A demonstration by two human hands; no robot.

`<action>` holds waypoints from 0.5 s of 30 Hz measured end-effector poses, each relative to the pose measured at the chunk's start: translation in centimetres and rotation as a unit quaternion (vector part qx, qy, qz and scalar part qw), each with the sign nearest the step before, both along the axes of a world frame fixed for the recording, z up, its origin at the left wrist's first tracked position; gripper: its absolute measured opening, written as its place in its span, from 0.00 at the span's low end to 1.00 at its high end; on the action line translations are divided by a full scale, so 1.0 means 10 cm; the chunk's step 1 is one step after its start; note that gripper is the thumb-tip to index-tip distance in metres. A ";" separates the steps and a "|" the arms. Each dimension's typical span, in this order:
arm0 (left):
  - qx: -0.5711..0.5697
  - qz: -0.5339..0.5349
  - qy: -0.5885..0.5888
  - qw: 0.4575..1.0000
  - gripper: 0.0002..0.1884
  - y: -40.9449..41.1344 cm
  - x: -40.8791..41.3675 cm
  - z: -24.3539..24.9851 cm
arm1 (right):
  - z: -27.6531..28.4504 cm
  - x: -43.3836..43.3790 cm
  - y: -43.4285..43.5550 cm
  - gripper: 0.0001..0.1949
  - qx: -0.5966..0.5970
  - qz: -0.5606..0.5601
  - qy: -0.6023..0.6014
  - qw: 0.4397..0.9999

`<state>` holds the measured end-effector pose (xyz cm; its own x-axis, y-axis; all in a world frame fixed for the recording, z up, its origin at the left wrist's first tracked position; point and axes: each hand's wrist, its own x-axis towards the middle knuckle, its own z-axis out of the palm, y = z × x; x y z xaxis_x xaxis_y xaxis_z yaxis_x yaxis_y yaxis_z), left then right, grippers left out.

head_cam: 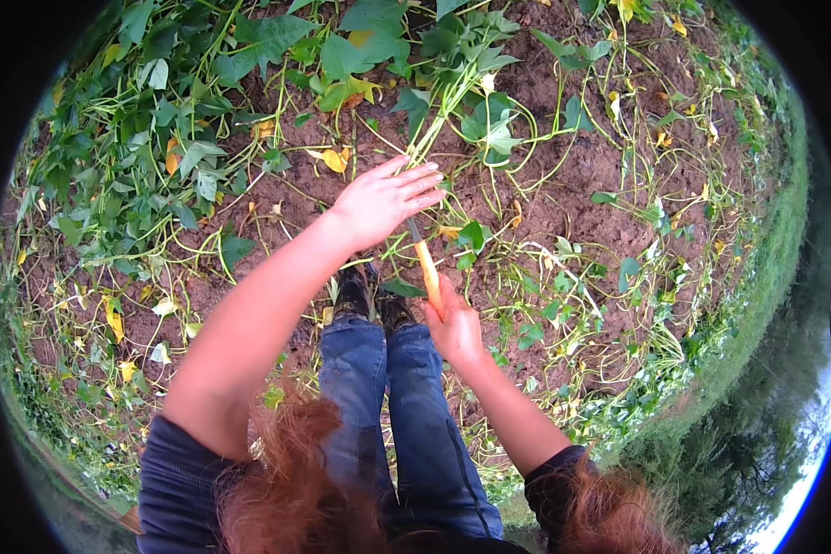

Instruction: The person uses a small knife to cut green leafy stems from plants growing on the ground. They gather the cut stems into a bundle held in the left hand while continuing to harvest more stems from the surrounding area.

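A bundle of green, leafy vine stems (438, 114) narrows to where my left hand (391, 197) grips it from above, fingers straight and side by side. My left thumb and the lower ends of these stems are hidden beneath the hand. Below it, my right hand (455, 324) is closed around the yellow-orange handle of a hand tool (427, 271). A short length of its dark metal shank or blade shows above the handle. The rest passes under my left hand, so its kind cannot be told.
Brown soil (599, 183) lies around, crossed by trailing vines (561, 277) and yellowed leaves. Denser foliage (159, 124) covers the upper left. My dark boots (353, 291) stand just below my left hand. Grass (762, 298) and trees (720, 443) border the right side.
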<state>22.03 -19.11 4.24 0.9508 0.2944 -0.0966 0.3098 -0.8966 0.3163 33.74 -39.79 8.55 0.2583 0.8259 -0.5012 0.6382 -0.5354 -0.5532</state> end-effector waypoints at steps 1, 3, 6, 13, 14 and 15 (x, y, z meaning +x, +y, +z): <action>0.024 -0.057 0.051 0.997 0.27 0.04 0.01 -0.17 | -0.04 0.01 -0.05 0.27 0.028 0.024 -0.001 0.999; 0.106 -0.173 0.224 0.953 0.25 0.17 0.10 -0.41 | -0.10 0.06 -0.08 0.26 0.046 0.029 -0.005 0.999; 0.215 -0.223 0.390 0.867 0.19 0.30 0.23 -0.26 | -0.01 0.12 -0.02 0.25 -0.003 0.037 0.002 0.999; 0.053 -0.103 0.439 0.891 0.09 0.43 -0.58 0.05 | 0.07 -0.02 0.18 0.23 -0.029 -0.127 0.020 0.991; 0.042 -0.072 0.382 0.920 0.07 0.38 -0.71 0.05 | 0.06 -0.06 0.26 0.23 -0.015 -0.080 0.030 0.996; 0.029 -0.037 0.325 0.945 0.06 0.30 -0.82 0.08 | 0.06 -0.11 0.33 0.23 -0.002 -0.029 0.043 0.999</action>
<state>13.86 -16.14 5.07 0.7145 0.2516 -0.6528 0.3572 -0.9335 0.0311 32.66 -36.50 9.14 0.2619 0.8082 -0.5274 0.5568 -0.5730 -0.6015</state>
